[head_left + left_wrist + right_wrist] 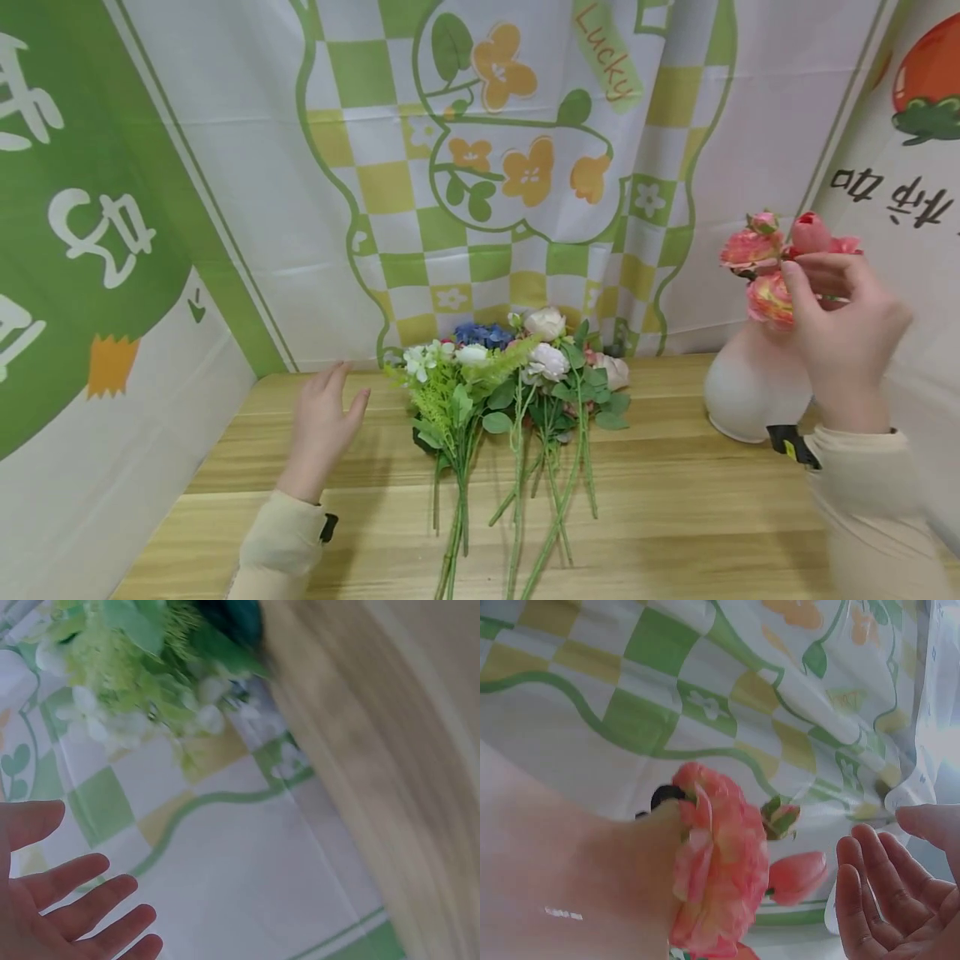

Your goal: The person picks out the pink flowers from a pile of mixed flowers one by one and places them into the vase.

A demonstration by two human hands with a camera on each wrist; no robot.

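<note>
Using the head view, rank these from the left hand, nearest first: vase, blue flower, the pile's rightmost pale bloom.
1. Blue flower: at the back of the pile, to the right of the left hand.
2. Pale bloom: at the pile's right end.
3. Vase: farthest, well beyond the pile on the right side.

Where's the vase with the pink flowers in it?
In the head view, the vase stands on the right side of the wooden table, with the pink flowers at its top and the right hand close by them.
</note>
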